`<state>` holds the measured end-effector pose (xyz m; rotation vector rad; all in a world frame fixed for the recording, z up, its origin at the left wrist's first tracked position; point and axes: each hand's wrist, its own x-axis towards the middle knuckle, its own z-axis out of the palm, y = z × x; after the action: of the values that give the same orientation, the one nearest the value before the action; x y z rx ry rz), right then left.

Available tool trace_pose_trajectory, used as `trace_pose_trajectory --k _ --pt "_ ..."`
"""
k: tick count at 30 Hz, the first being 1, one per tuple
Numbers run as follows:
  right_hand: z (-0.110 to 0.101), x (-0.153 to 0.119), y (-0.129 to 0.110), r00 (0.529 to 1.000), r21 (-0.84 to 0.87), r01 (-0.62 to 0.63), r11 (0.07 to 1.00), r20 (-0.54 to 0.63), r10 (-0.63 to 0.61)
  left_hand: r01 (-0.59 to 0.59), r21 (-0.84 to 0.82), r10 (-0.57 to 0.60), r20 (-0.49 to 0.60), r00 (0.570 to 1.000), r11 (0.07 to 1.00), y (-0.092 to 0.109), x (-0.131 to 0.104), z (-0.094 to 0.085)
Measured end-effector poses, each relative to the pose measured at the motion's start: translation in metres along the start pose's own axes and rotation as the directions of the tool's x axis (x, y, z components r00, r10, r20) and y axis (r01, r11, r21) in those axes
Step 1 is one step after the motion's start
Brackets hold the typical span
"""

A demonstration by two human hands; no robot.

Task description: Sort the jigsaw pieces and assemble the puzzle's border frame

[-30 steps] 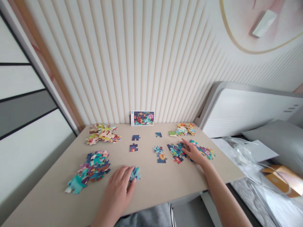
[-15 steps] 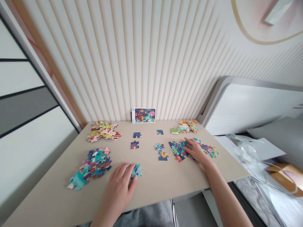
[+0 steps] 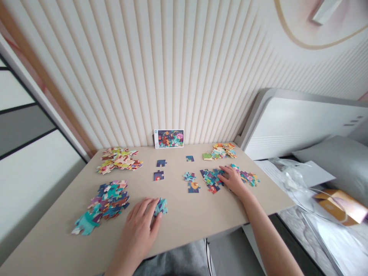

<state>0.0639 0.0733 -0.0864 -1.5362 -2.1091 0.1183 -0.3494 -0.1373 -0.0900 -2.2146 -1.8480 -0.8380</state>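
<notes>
My left hand (image 3: 140, 223) rests on the beige table (image 3: 184, 222), its thumb and fingers around a teal puzzle piece (image 3: 161, 206). My right hand (image 3: 232, 180) lies with fingers spread on a pile of blue and teal pieces (image 3: 211, 177), covering part of it. Between the hands, a piece with an orange round shape (image 3: 193, 187) sits just below a light-blue patterned piece (image 3: 189, 176). Farther back lies a small blue piece (image 3: 189, 158). Left of these are a dark blue piece (image 3: 161, 163) and one with a red figure (image 3: 158, 175).
A picture card (image 3: 169, 138) leans on the ribbed wall. Yellow and red pieces (image 3: 119, 160) are heaped at the back left, teal and purple ones (image 3: 107, 201) nearer. More pieces (image 3: 220, 151) lie back right. A bed with papers (image 3: 313, 172) and an orange box (image 3: 339, 207) is at right.
The whole view has shifted slightly, so the table and its pieces appear farther left. Both hands keep nearly the same places on the table.
</notes>
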Motion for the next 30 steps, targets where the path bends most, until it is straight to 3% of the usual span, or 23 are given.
trace_pose_trajectory --k 9,11,13,15,18,24,27,30 --pt "-0.015 -0.002 -0.027 0.982 -0.007 0.183 0.983 -0.037 -0.183 -0.031 0.023 0.032 -0.027 0.999 0.999 -0.007 -0.003 0.006" --pt "-0.020 -0.003 -0.026 0.987 -0.046 0.119 0.992 -0.106 -0.124 -0.042 0.027 0.043 -0.031 0.999 0.999 -0.008 -0.003 0.007" --pt "-0.025 -0.005 -0.015 0.972 -0.074 -0.050 0.996 -0.233 0.032 -0.052 0.032 0.053 -0.038 0.998 0.998 -0.009 -0.003 0.009" --pt "-0.033 -0.011 0.004 0.920 -0.089 -0.240 0.967 -0.338 0.197 -0.058 0.035 0.059 -0.043 0.997 0.998 -0.010 -0.003 0.010" --pt "-0.048 -0.027 0.038 0.869 -0.111 -0.394 0.913 -0.369 0.330 -0.062 0.035 0.064 -0.048 0.997 0.997 -0.012 -0.004 0.012" --pt "-0.076 -0.060 0.083 0.931 -0.133 -0.335 0.933 -0.200 0.306 -0.064 0.028 0.066 -0.060 0.996 0.998 -0.013 -0.005 0.014" --pt "-0.078 -0.070 0.096 0.954 -0.097 -0.284 0.954 -0.128 0.271 -0.059 0.026 0.060 -0.062 0.996 0.998 -0.013 -0.005 0.015" --pt "-0.073 -0.077 0.106 0.950 0.003 -0.280 0.960 -0.140 0.278 -0.062 0.031 0.064 -0.055 0.996 0.998 -0.013 -0.005 0.015"
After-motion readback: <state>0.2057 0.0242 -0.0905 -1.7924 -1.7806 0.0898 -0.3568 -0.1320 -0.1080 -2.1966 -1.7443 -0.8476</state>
